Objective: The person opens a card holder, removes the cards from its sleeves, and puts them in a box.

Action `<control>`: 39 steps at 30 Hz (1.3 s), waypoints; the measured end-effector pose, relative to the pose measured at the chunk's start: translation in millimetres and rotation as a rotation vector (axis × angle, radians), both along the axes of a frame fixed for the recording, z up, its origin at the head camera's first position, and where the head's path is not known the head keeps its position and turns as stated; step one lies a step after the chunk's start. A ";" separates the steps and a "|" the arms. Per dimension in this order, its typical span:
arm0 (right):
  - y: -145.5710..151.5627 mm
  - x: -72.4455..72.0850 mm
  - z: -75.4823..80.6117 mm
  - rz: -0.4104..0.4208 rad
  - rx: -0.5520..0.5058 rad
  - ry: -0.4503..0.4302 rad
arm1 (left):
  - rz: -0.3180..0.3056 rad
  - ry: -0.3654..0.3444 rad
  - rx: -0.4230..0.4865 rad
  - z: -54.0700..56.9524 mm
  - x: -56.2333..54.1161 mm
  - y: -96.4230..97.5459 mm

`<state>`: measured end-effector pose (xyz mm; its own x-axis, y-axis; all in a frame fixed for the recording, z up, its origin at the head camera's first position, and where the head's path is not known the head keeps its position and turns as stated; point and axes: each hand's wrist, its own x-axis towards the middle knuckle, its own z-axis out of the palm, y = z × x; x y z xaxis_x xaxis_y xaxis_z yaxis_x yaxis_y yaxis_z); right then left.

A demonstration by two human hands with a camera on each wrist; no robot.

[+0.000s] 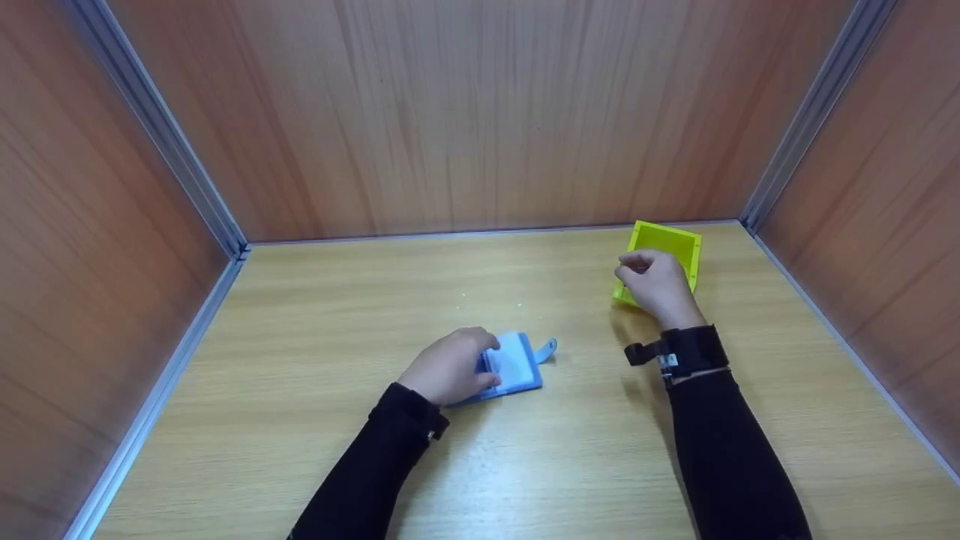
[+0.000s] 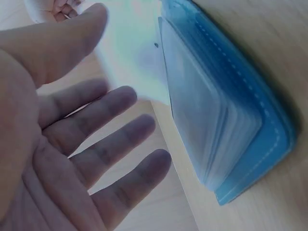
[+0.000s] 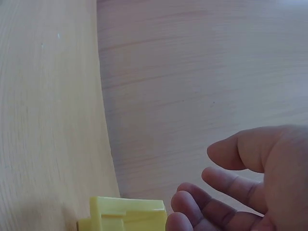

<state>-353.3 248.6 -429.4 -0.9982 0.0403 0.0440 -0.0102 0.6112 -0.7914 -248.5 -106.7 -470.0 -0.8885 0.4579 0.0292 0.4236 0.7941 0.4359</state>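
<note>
A blue card holder (image 1: 517, 369) lies unfolded on the table (image 1: 337, 315), its strap (image 1: 546, 350) pointing right. At its left side is the left hand (image 1: 452, 367) – fingers spread, grasping nothing. Beyond the holder, to its right, stands a yellow box (image 1: 670, 238); the right hand (image 1: 660, 289) hovers over it – fingers loosely bent, nothing visible between them.

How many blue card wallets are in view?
1: a wallet on the table, partly covered by the left hand. The right hand hides part of the yellow box; another could be hidden there.
</note>
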 end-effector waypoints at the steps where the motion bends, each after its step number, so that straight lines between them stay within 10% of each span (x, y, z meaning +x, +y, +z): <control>1: -1.5 1.0 1.1 0.004 -0.002 0.000 | -0.007 0.011 -0.013 -0.5 -0.5 -0.8; 19: -75.6 21.7 -2.8 0.237 -0.066 -0.159 | 0.134 -0.052 -0.104 10.4 1.6 -21.3; 39: -152.7 59.4 -54.1 0.516 0.019 -0.163 | 0.099 -0.039 -0.060 6.1 -2.6 -7.4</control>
